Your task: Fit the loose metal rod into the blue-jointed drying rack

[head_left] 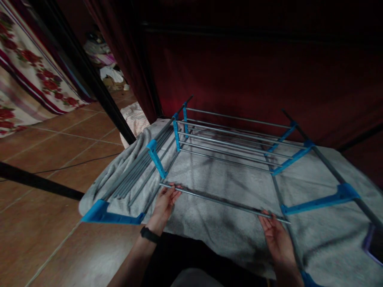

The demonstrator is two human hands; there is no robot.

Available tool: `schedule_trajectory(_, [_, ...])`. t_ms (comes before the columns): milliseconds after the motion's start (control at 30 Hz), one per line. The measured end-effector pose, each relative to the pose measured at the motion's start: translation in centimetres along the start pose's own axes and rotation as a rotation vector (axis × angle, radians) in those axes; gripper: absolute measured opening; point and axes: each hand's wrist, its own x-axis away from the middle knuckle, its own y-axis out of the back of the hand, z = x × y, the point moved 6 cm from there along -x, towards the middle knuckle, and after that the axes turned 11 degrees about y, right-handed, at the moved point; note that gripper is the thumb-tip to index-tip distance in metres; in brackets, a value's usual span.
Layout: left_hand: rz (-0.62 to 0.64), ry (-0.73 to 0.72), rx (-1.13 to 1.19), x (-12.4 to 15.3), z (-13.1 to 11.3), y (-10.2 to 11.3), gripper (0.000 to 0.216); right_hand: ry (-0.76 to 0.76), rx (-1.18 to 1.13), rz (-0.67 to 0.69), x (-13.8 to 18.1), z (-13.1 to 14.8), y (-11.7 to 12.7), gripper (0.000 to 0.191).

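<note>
A loose grey metal rod [215, 199] lies level across both my hands. My left hand [166, 201] pinches it near its left end, a dark band at the wrist. Near the other end, my right hand [272, 231] grips the rod between thumb and fingers. Around the rod stands a rack frame of grey tubes with blue plastic brackets. The left bracket [157, 159] is close to the rod's left end, and the right bracket [320, 202] sits just beyond its right end. Several crossbars [227, 142] span the brackets at the back.
The frame rests on a grey blanket [203, 235]. More rods [134, 175] lie along its left side. A dark red cloth [254, 75] hangs behind. Black poles [104, 103] stand at the left over a tiled floor [66, 171]. A dark phone-like object [374, 243] lies at far right.
</note>
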Motion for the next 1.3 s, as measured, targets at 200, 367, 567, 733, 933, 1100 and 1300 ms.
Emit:
schedule_trajectory(200, [-0.066,-0.025,0.059,-0.1,-0.9,0.3,0.017,0.001,-0.009,-0.015,-0.1,0.3,0.3,0.019])
schedule_trajectory(367, [-0.054,-0.015,0.051,-0.2,-0.8,0.4,0.017,0.031,-0.002,-0.038,-0.2,0.8,1.2,0.016])
schedule_trajectory(567, [-0.023,0.008,0.052,-0.4,0.1,0.0,0.014,-0.012,-0.033,-0.070,0.0,0.9,1.0,0.017])
schedule_trajectory(733, [0.004,0.050,0.058,-0.1,1.4,-1.0,0.011,0.002,-0.019,-0.087,0.0,0.8,0.8,0.020])
schedule_trajectory(933, [0.040,0.128,0.022,0.2,3.2,-1.4,0.009,0.015,-0.020,-0.064,0.0,0.9,0.6,0.022])
schedule_trajectory(1100, [0.029,0.108,0.037,0.3,2.7,-1.5,0.013,-0.001,-0.012,-0.034,0.3,1.0,0.3,0.020])
schedule_trajectory(1300, [0.008,0.096,0.045,0.7,1.8,-1.7,0.016,0.028,-0.044,-0.084,0.4,1.0,0.0,0.020])
